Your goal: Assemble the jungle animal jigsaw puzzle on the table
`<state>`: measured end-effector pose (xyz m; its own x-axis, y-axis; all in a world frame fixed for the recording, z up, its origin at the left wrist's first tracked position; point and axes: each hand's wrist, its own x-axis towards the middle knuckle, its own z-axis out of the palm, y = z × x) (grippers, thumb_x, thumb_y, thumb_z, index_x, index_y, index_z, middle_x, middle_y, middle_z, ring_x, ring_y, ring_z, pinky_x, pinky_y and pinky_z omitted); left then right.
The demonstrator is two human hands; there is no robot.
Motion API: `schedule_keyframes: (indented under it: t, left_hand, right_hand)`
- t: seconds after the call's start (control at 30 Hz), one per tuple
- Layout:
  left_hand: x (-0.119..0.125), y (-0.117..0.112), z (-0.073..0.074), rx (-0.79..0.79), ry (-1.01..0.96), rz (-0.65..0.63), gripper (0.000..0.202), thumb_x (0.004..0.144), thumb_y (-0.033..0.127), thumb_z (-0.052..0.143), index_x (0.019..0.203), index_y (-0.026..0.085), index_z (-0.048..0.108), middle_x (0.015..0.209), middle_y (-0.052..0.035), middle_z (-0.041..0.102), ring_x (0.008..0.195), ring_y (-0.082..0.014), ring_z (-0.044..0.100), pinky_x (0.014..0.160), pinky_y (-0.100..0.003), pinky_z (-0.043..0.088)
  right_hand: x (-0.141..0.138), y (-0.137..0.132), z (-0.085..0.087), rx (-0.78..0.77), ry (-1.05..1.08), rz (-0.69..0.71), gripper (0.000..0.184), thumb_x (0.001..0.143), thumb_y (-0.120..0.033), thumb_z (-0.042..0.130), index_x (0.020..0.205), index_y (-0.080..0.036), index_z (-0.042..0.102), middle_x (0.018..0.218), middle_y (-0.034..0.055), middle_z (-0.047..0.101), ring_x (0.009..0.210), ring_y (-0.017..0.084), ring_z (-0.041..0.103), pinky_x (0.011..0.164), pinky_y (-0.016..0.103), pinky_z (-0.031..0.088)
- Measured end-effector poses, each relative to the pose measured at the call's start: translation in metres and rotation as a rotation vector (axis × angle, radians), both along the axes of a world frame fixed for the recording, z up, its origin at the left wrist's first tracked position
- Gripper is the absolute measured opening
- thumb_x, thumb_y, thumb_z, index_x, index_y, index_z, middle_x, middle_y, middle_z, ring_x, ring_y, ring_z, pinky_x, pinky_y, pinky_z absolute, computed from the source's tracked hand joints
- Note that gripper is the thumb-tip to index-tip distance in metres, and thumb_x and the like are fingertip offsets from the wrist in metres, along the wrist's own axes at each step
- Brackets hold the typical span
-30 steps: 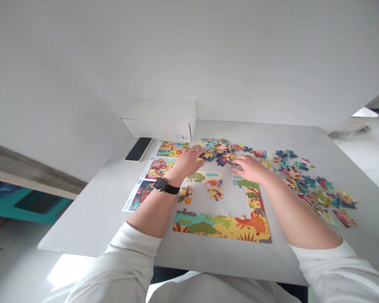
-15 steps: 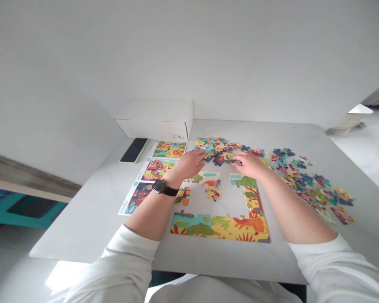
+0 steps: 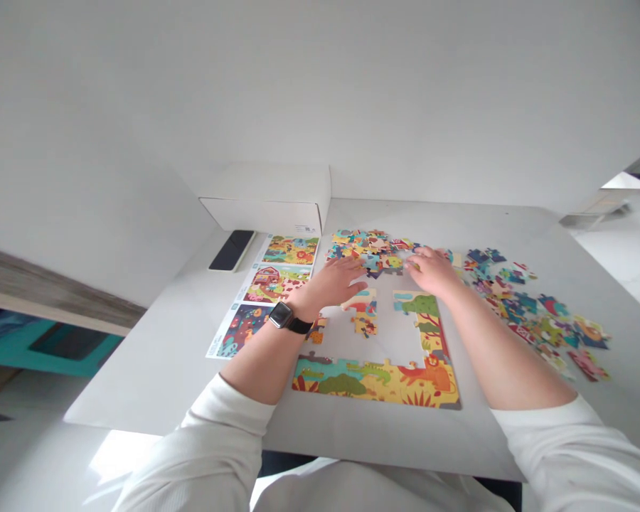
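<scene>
My left hand [image 3: 337, 283], with a black watch [image 3: 281, 315] on its wrist, lies palm down with fingers spread at the near left edge of a heap of jigsaw pieces [image 3: 376, 245]. My right hand [image 3: 433, 272] is at the heap's right side, fingers curled and thumb and fingertips close together at a small puzzle piece [image 3: 417, 266], partly hidden by them. Below both hands is a partly joined jigsaw [image 3: 384, 385] with a lion, crocodiles and trees. Its frame has gaps at the top and left, and a small joined section [image 3: 365, 313] stands inside.
Another spread of loose pieces [image 3: 544, 320] covers the table's right side. On the left lie a picture sheet [image 3: 235, 307] with three scenes and a phone [image 3: 232, 250]. A white box [image 3: 267, 206] stands behind them against the wall [image 3: 405, 107].
My left hand has shifted slightly right and its fingers are more spread. My right hand has moved a little right and up. Pieces between the hands lie differently; the view has shifted slightly.
</scene>
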<state>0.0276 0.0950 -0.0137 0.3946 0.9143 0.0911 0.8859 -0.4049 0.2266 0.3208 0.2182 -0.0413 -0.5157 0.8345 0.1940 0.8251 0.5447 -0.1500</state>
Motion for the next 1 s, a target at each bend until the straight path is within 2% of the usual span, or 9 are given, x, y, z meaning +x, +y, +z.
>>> schedule_keyframes:
  t: [0.13, 0.23, 0.33, 0.47, 0.57, 0.8, 1.0]
  left_hand:
    - [0.006, -0.004, -0.002, -0.011, 0.004, -0.001, 0.051, 0.113, 0.045, 0.050, 0.160, 0.030, 0.061, 0.172, -0.0079, 0.052, 0.164, -0.0339, 0.040, 0.134, -0.059, 0.033]
    - [0.006, -0.004, 0.001, 0.006, -0.030, -0.024, 0.050, 0.114, 0.044, 0.047, 0.161, 0.029, 0.060, 0.173, -0.0071, 0.052, 0.163, -0.0311, 0.042, 0.134, -0.054, 0.035]
    - [-0.003, 0.000, 0.004, 0.057, -0.064, -0.005, 0.044, 0.113, 0.036, 0.047, 0.149, 0.024, 0.069, 0.163, -0.0108, 0.062, 0.153, -0.0293, 0.055, 0.129, -0.047, 0.042]
    - [-0.024, 0.004, 0.007, 0.112, -0.067, 0.134, 0.036, 0.109, 0.026, 0.048, 0.128, 0.023, 0.078, 0.141, -0.0113, 0.075, 0.137, -0.0285, 0.067, 0.122, -0.047, 0.049]
    - [-0.035, 0.005, 0.007, 0.114, -0.041, 0.185, 0.033, 0.106, 0.024, 0.051, 0.126, 0.023, 0.078, 0.138, -0.0108, 0.075, 0.134, -0.0290, 0.068, 0.120, -0.047, 0.051]
    - [-0.030, 0.004, 0.003, 0.116, 0.026, 0.094, 0.034, 0.106, 0.022, 0.053, 0.130, 0.023, 0.077, 0.148, -0.0126, 0.071, 0.146, -0.0282, 0.061, 0.125, -0.047, 0.048]
    - [-0.032, 0.004, 0.005, 0.126, -0.019, 0.137, 0.031, 0.105, 0.024, 0.056, 0.126, 0.024, 0.079, 0.145, -0.0109, 0.072, 0.142, -0.0279, 0.064, 0.123, -0.045, 0.049]
  right_hand:
    - [-0.003, -0.002, 0.003, 0.024, 0.060, 0.089, 0.035, 0.106, -0.037, 0.058, 0.126, -0.026, 0.084, 0.143, 0.0156, 0.073, 0.131, 0.039, 0.068, 0.120, 0.062, 0.048]
    - [-0.010, -0.008, 0.010, 0.013, 0.124, 0.248, 0.034, 0.106, -0.033, 0.058, 0.128, -0.024, 0.083, 0.140, 0.0142, 0.076, 0.132, 0.035, 0.069, 0.120, 0.057, 0.051]
    - [-0.020, -0.020, 0.017, -0.012, 0.148, 0.404, 0.034, 0.108, -0.031, 0.057, 0.132, -0.025, 0.081, 0.140, 0.0113, 0.077, 0.134, 0.032, 0.069, 0.121, 0.055, 0.051]
    - [-0.030, -0.036, 0.019, -0.059, 0.096, 0.493, 0.036, 0.108, -0.031, 0.059, 0.138, -0.027, 0.078, 0.146, 0.0105, 0.075, 0.140, 0.032, 0.066, 0.122, 0.058, 0.050]
    - [-0.033, -0.040, 0.018, -0.069, 0.060, 0.500, 0.037, 0.108, -0.031, 0.059, 0.140, -0.026, 0.077, 0.146, 0.0116, 0.075, 0.140, 0.033, 0.065, 0.122, 0.058, 0.050]
    - [-0.029, -0.038, 0.019, -0.063, -0.003, 0.401, 0.038, 0.109, -0.035, 0.058, 0.141, -0.023, 0.077, 0.147, 0.0134, 0.073, 0.137, 0.034, 0.066, 0.120, 0.054, 0.050]
    - [-0.025, -0.034, 0.018, -0.048, -0.055, 0.301, 0.038, 0.108, -0.037, 0.060, 0.137, -0.022, 0.079, 0.143, 0.0146, 0.073, 0.133, 0.036, 0.065, 0.118, 0.053, 0.048]
